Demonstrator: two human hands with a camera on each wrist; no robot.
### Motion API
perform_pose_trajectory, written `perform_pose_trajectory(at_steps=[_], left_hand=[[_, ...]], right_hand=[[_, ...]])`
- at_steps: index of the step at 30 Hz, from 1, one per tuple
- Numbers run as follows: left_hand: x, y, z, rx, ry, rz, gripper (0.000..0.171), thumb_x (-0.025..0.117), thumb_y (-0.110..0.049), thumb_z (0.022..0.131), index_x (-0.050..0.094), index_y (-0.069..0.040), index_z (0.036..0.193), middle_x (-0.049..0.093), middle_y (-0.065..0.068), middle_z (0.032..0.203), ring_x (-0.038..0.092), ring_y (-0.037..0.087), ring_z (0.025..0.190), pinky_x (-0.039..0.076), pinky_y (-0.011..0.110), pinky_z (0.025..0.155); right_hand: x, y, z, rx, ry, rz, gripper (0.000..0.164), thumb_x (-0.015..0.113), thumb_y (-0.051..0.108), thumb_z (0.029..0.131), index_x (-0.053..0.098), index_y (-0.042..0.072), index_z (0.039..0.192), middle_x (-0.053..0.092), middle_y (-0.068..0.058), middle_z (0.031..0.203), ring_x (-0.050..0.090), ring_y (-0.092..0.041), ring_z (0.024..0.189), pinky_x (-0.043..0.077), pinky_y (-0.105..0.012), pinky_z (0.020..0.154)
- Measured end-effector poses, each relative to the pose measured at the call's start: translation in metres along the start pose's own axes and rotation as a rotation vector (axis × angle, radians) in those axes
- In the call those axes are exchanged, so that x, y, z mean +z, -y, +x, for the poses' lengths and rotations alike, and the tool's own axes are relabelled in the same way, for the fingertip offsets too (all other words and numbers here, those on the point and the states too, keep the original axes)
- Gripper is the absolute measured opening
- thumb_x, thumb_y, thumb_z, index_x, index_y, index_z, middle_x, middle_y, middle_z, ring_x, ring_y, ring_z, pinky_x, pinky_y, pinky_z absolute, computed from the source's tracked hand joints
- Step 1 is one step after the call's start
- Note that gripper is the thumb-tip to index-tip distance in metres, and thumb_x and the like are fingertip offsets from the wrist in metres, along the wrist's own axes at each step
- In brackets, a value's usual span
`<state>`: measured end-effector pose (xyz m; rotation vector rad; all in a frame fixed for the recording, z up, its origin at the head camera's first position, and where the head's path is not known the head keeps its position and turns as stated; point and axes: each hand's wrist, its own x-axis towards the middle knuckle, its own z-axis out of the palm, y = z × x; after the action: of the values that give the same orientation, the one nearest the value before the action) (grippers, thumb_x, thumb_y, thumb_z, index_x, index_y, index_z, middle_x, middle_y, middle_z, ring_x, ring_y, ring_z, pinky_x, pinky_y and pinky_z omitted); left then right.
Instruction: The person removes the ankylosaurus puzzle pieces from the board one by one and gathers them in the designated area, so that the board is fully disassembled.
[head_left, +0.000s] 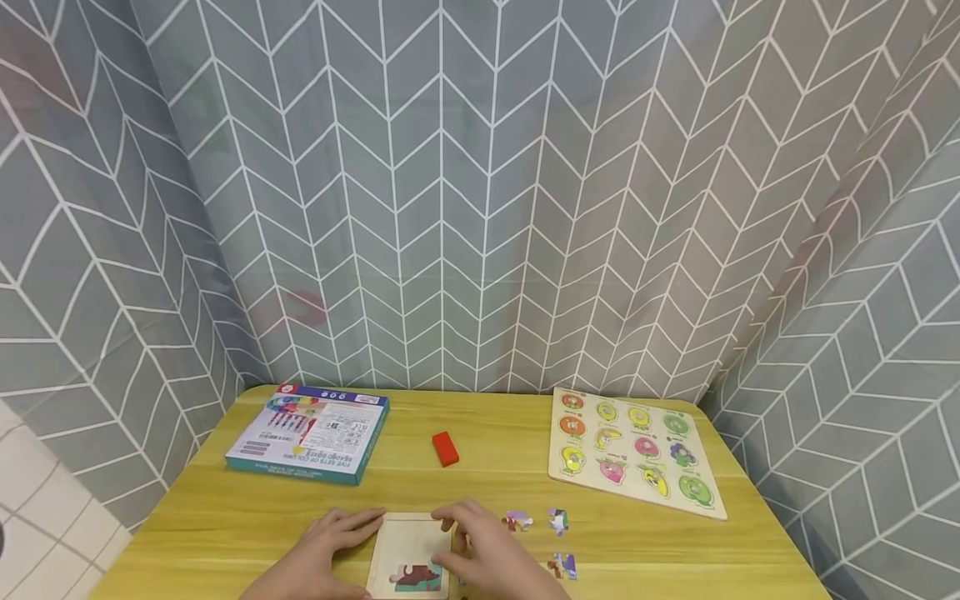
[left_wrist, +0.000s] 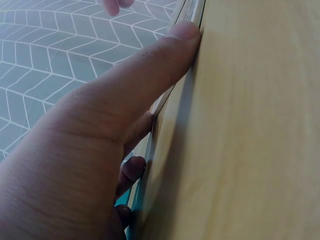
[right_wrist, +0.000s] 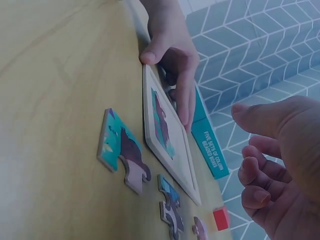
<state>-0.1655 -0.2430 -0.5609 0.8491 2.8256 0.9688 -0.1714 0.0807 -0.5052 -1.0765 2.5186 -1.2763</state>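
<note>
A small wooden puzzle tray (head_left: 414, 533) lies on the table, with joined pieces (head_left: 417, 577) in teal, dark red and pink along its near edge. My left hand (head_left: 318, 557) holds the tray at its left side, thumb at the near corner and fingers along the edge. In the left wrist view, the thumb (left_wrist: 184, 31) presses the frame's edge. Over the tray's right side hovers my right hand (head_left: 491, 550), its thumb and fingers apart with nothing between them. Loose jigsaw pieces (right_wrist: 122, 150) lie beside the tray, under and right of that hand.
More loose pieces (head_left: 558, 521) sit to the right. A red block (head_left: 446, 448) lies beyond the tray. At the back left is a flat box (head_left: 315, 433); at the back right, a fruit puzzle board (head_left: 633, 454). A patterned curtain (head_left: 480, 208) hangs behind the table.
</note>
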Motion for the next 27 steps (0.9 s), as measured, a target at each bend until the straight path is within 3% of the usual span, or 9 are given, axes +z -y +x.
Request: perform_pose_trajectory(at_steps=[12,19,23,27], left_hand=[[-0.001,0.001,0.000,0.007,0.001,-0.011,0.093,0.085,-0.065,0.078,0.057,-0.023,0.156,0.052,-0.006,0.161,0.040,0.001,0.110,0.039,0.032,0.086],[-0.002,-0.002,0.001,-0.090,0.060,-0.071,0.092,0.084,-0.069,0.079,0.055,-0.029,0.157,0.049,-0.012,0.162,0.040,0.002,0.112,0.042,0.033,0.091],[-0.003,-0.003,0.001,-0.128,0.076,-0.092,0.092,0.084,-0.069,0.079,0.054,-0.032,0.158,0.048,-0.012,0.163,0.040,0.003,0.113,0.042,0.035,0.093],[-0.003,-0.003,0.001,-0.125,0.071,-0.099,0.093,0.084,-0.068,0.078,0.053,-0.032,0.158,0.048,-0.011,0.163,0.040,0.003,0.114,0.042,0.034,0.093]], right_hand=[[0.019,0.002,0.028,0.085,0.041,0.075,0.041,0.079,0.012,0.098,0.067,0.001,0.135,0.066,0.003,0.106,0.049,0.004,0.073,0.048,-0.016,0.066],[0.035,0.001,0.030,0.226,0.126,0.126,0.032,0.073,0.007,0.099,0.071,0.006,0.131,0.061,0.013,0.095,0.053,-0.002,0.074,0.048,-0.020,0.070],[0.038,-0.002,0.026,0.171,0.164,0.061,0.032,0.074,0.007,0.099,0.071,0.004,0.130,0.063,0.011,0.094,0.051,0.002,0.071,0.049,-0.018,0.070],[0.040,-0.002,0.025,0.132,0.185,0.000,0.032,0.075,0.006,0.099,0.071,0.003,0.130,0.063,0.011,0.092,0.050,0.004,0.073,0.049,-0.017,0.072]])
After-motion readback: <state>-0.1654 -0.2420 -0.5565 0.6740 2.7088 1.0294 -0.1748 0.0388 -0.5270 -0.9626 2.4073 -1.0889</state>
